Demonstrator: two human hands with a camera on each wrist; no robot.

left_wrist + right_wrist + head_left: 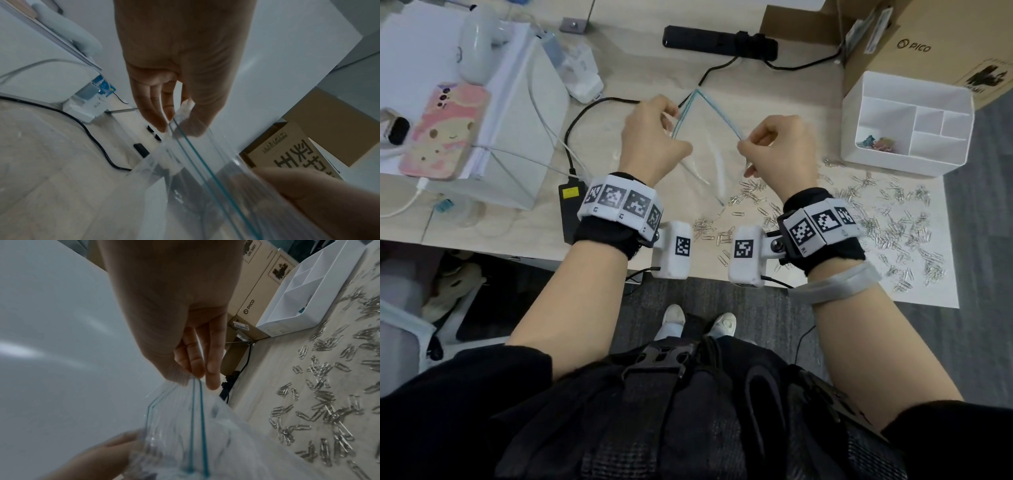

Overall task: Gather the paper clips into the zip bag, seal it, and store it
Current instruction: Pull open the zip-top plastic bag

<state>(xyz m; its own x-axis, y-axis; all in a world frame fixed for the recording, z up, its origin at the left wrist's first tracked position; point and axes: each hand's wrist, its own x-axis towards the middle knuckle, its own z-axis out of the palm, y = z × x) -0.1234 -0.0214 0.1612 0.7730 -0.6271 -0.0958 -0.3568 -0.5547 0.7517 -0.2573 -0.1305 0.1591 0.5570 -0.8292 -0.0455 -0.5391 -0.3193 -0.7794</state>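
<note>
A clear zip bag (705,150) with a teal zip strip hangs above the desk between my two hands. My left hand (654,137) pinches the left end of the strip, thumb against fingers (164,120). My right hand (774,150) pinches the right end of the zip bag (197,418). The strip bends into a peak at the far side, so the mouth stands pulled apart. Silver paper clips (876,219) lie scattered on the desk and on white paper at the right, with some under my wrists. The paper clips (320,402) lie beside the bag.
A white divided organiser (907,126) with a few coloured clips stands at the back right, in front of a cardboard box (928,41). A black power strip (719,42) and cables lie at the back. A white box (493,113), a phone and a charger crowd the left.
</note>
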